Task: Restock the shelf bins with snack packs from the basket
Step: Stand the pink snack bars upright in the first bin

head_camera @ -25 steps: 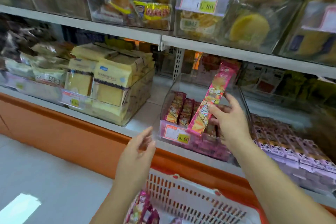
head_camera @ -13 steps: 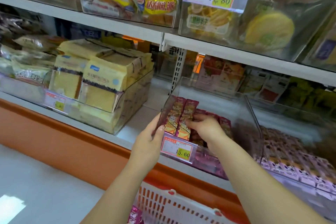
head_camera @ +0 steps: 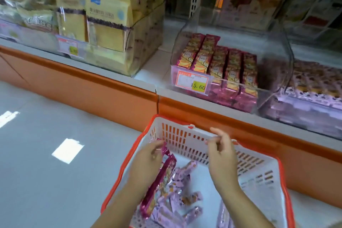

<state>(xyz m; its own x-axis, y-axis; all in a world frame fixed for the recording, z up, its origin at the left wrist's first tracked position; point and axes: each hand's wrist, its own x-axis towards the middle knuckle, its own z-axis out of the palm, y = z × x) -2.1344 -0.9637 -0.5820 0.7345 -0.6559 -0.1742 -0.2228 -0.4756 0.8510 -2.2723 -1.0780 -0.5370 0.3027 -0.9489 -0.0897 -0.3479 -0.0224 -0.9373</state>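
Observation:
A white basket (head_camera: 259, 170) with an orange rim stands on the floor below the shelf. It holds a long magenta snack pack (head_camera: 162, 177) and several lilac packs (head_camera: 177, 207). My left hand (head_camera: 148, 163) is inside the basket, its fingers closed around the top of the magenta pack. My right hand (head_camera: 222, 155) hovers above the basket's far wall, fingers loosely curled, holding nothing. On the shelf above, a clear bin (head_camera: 277, 46) with a 5.60 price tag (head_camera: 192, 82) holds rows of the same magenta packs (head_camera: 224, 65).
A clear bin of yellow cake packs (head_camera: 105, 24) stands to the left on the shelf. At the right a bin of lilac packs (head_camera: 314, 87) sits beside the magenta one. An orange shelf front (head_camera: 92, 87) runs along above the grey floor (head_camera: 46, 153).
Both hands left the shelf bin and dropped to the basket. The pack from my right hand now lies in the bin. My left hand has closed on a magenta pack.

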